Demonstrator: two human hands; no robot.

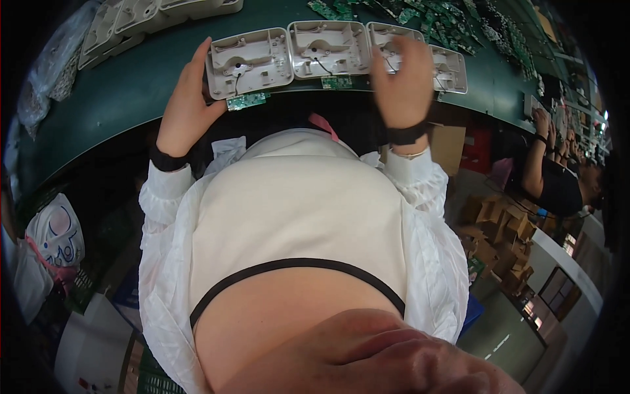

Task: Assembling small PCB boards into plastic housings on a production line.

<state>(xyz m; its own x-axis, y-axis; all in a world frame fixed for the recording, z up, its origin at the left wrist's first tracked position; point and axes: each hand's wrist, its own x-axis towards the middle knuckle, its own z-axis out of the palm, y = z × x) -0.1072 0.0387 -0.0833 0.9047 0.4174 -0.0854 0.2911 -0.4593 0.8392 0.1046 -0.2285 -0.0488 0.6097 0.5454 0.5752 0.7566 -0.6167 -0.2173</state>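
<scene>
Far left, stacked pale casings (157, 14), cut off, on green bench (125, 92). Left hand (187, 105): fingers extended, thumb apart, beside first open casing (266, 62); wire inside, circuit board (247, 101) at its near edge. Second casing (341, 47) likewise. Right hand (405, 85) blurred, hiding much of third casing (386, 31); grip, I can't tell. Fourth casing (453, 71) adjoins. Boards heaped (453, 26) behind; co-worker (554, 180) far right.

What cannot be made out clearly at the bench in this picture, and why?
All in the head view:
Third white case from the left: its inside is partly covered by the right hand.
Right hand: blurred, so exactly what it touches is unclear.
White cases at upper left: cut off by the top edge.
Heaped green boards: overlapping and too small to count, some cut off by the top edge.
</scene>
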